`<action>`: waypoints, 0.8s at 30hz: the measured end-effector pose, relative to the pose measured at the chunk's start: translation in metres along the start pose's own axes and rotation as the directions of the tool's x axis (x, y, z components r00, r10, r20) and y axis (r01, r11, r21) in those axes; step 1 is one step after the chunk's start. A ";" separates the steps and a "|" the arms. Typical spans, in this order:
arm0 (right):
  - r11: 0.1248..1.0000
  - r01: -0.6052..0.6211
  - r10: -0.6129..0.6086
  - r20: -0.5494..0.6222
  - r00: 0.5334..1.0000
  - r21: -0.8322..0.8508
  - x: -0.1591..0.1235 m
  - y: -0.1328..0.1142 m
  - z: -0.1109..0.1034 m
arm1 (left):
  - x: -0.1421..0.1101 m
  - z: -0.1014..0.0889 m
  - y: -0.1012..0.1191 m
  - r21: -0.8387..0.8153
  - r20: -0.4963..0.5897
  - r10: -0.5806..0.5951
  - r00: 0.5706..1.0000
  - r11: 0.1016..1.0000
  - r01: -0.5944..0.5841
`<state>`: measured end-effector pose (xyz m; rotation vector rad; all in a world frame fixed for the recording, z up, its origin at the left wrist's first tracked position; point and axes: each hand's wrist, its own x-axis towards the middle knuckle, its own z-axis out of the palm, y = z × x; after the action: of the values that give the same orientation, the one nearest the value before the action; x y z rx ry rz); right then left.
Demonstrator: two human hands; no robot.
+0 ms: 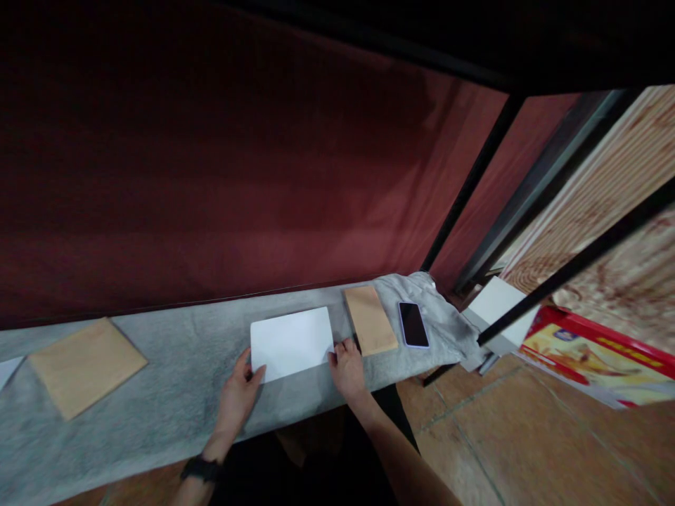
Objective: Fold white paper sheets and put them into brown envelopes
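A white sheet of paper (292,341) lies on the grey cloth in front of me, slightly tilted. My left hand (241,390) pinches its lower left corner, the thumb on top and the fingers at the left edge. At the lower right corner, my right hand (348,369) grips the paper's edge with curled fingers and the thumb against it. Just right of that hand is a stack of brown kraft envelopes (370,320). Whether the paper is one sheet or several cannot be made out.
Further right lies a phone (414,325) with a dark screen. On the left are a brown envelope (87,365) and part of another white paper (8,369). Grey cloth (179,365) covers the narrow table. Dark metal bars (474,179) and a red-yellow box (598,355) stand at right.
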<state>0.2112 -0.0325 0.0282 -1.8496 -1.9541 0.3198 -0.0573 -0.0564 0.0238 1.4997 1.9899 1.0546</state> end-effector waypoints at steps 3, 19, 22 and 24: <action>0.998 0.005 -0.006 -0.016 1.000 -0.055 -0.001 -0.001 0.003 | 0.000 0.003 0.001 0.067 0.016 -0.014 1.000 0.998 0.013; 0.955 0.297 -0.297 0.030 0.954 0.027 0.004 -0.024 0.037 | 0.001 0.027 0.020 0.535 0.028 0.317 0.948 0.797 -0.282; 0.958 0.286 -0.286 0.030 0.958 0.011 0.002 -0.022 0.044 | 0.003 0.061 0.032 0.482 0.131 0.421 0.897 0.764 -0.429; 0.958 0.286 -0.286 0.010 0.958 0.000 0.001 -0.021 0.045 | 0.005 0.081 0.034 0.479 0.197 0.399 0.896 0.758 -0.443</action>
<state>0.1721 -0.0281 -0.0025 -1.5381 -2.1920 0.2375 0.0201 -0.0222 0.0012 2.3241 2.0162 0.6023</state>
